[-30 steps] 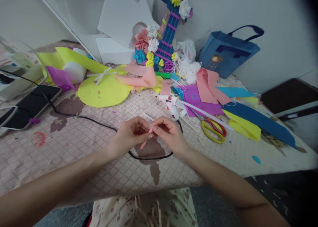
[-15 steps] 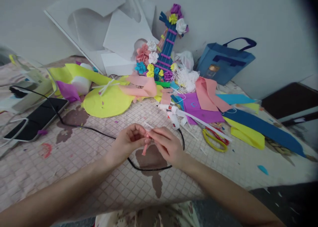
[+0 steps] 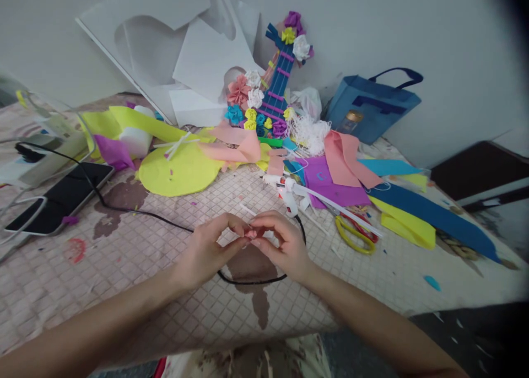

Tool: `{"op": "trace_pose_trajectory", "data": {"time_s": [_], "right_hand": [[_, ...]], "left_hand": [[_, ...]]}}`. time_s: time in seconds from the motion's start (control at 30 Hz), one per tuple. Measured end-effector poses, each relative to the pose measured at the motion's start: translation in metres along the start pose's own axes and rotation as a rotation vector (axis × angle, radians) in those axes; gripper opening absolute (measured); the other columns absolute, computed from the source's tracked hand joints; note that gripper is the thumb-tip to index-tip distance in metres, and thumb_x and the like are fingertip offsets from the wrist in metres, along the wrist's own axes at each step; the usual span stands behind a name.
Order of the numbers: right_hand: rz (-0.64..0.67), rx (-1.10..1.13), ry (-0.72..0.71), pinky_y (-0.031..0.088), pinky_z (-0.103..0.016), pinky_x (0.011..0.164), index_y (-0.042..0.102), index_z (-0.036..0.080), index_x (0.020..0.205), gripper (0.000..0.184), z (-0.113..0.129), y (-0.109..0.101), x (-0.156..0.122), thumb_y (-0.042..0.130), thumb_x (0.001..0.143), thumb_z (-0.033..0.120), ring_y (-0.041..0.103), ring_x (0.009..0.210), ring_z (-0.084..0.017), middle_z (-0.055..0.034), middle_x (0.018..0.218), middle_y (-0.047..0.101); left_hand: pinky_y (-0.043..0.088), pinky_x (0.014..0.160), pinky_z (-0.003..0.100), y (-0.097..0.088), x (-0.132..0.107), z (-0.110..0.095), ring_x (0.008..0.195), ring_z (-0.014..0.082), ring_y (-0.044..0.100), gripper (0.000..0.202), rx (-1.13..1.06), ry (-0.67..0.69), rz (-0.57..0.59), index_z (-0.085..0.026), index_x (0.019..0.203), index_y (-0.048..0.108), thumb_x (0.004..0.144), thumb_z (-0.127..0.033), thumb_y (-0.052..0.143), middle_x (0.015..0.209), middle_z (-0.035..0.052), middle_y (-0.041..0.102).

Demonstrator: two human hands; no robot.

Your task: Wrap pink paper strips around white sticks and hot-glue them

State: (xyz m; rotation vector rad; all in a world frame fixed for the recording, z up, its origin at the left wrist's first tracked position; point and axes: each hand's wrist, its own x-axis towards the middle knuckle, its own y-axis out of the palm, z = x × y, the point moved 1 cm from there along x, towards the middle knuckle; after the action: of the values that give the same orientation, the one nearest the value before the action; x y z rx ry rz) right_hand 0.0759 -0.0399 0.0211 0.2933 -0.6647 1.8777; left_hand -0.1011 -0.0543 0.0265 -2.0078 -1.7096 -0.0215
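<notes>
My left hand (image 3: 210,248) and my right hand (image 3: 281,243) meet fingertip to fingertip low over the table's middle. Between them they pinch a small pink paper piece (image 3: 253,233), mostly hidden by the fingers. Both hands have curled, closed fingers. A black cable (image 3: 136,212) runs under them across the tablecloth. Just beyond my right hand lies a white glue gun (image 3: 289,196).
Yellow-handled scissors (image 3: 355,229) lie right of the hands. Behind are a yellow paper circle (image 3: 179,171), coloured paper sheets (image 3: 330,179), a blue paper guitar with flowers (image 3: 275,86), a blue bag (image 3: 372,105) and white boards (image 3: 206,53). A phone (image 3: 61,196) lies at left.
The hanging pink strip is no longer visible below the fingers; the piece is now tucked between the fingertips. Both hands shifted slightly and the fingers arched up.
</notes>
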Motion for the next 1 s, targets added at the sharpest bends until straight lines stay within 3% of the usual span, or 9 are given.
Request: {"op": "trace_pose_trajectory", "data": {"time_s": [0.17,0.27,0.33,0.43,0.57,0.67,0.83,1.0], "right_hand": [[0.002,-0.073,0.004,0.049,-0.032,0.074,0.065,0.023,0.084,0.007,0.003,-0.003,0.002,0.059,0.086,0.025,0.06,0.083,-0.017,-0.0045,0.086,0.064],[-0.006,0.061,0.218,0.048,-0.028,0.064,0.062,0.02,0.076,0.019,-0.001,-0.005,0.003,0.054,0.089,0.032,0.059,0.07,-0.014,-0.0022,0.073,0.062],[-0.046,0.187,0.375,0.047,-0.026,0.06,0.06,0.019,0.076,0.026,-0.006,-0.007,0.003,0.05,0.091,0.038,0.057,0.063,-0.013,-0.0005,0.067,0.059],[-0.097,0.351,0.464,0.049,-0.025,0.058,0.061,0.018,0.081,0.03,-0.012,-0.009,0.003,0.047,0.092,0.043,0.058,0.063,-0.012,-0.0011,0.073,0.061],[-0.021,0.454,0.505,0.05,-0.023,0.057,0.063,0.019,0.093,0.022,-0.013,-0.006,0.002,0.055,0.088,0.039,0.06,0.066,-0.01,-0.0019,0.084,0.063],[0.045,0.474,0.528,0.05,-0.023,0.058,0.062,0.02,0.098,0.02,-0.014,-0.003,0.0,0.061,0.085,0.035,0.061,0.067,-0.01,-0.0012,0.083,0.064],[0.069,0.559,0.54,0.048,-0.021,0.058,0.061,0.018,0.089,0.014,-0.017,-0.001,-0.002,0.063,0.084,0.031,0.062,0.064,-0.009,0.0008,0.073,0.065],[0.05,0.536,0.557,0.05,-0.021,0.059,0.06,0.018,0.082,0.013,-0.016,-0.002,-0.002,0.066,0.082,0.03,0.063,0.063,-0.009,0.0007,0.074,0.066]], "left_hand": [[0.046,0.068,0.025,0.002,0.0,-0.003,0.071,0.0136,0.061,0.009,0.033,0.005,0.049,-0.019,0.077,0.058,0.079,-0.024,0.065,0.075,-0.0001,0.066],[0.047,0.068,0.025,0.004,0.002,-0.003,0.071,0.0137,0.061,0.009,-0.023,-0.076,0.092,-0.018,0.077,0.06,0.079,-0.024,0.066,0.075,0.0009,0.066],[0.047,0.063,0.025,0.006,0.003,-0.002,0.065,0.0123,0.06,0.013,-0.19,-0.171,0.154,-0.016,0.078,0.058,0.079,-0.025,0.066,0.073,0.0008,0.064],[0.047,0.057,0.024,0.008,0.005,0.004,0.056,0.0104,0.059,0.019,-0.545,-0.322,0.253,-0.015,0.08,0.051,0.079,-0.025,0.067,0.071,0.0006,0.063],[0.051,0.063,0.025,0.01,0.007,0.011,0.077,0.0161,0.066,0.019,-0.801,-0.444,0.292,-0.015,0.086,0.051,0.079,-0.02,0.068,0.083,0.0053,0.068],[0.052,0.064,0.024,0.011,0.006,0.011,0.081,0.0165,0.066,0.016,-0.908,-0.497,0.32,-0.014,0.089,0.054,0.081,-0.018,0.066,0.085,0.0054,0.068],[0.051,0.06,0.022,0.012,0.005,0.009,0.079,0.0153,0.065,0.014,-0.959,-0.553,0.31,-0.014,0.086,0.056,0.079,-0.018,0.067,0.081,0.0037,0.067],[0.046,0.052,0.018,0.015,0.005,0.013,0.068,0.0127,0.064,0.024,-0.836,-0.596,0.3,-0.013,0.084,0.054,0.074,-0.023,0.073,0.076,0.0038,0.068]]}}
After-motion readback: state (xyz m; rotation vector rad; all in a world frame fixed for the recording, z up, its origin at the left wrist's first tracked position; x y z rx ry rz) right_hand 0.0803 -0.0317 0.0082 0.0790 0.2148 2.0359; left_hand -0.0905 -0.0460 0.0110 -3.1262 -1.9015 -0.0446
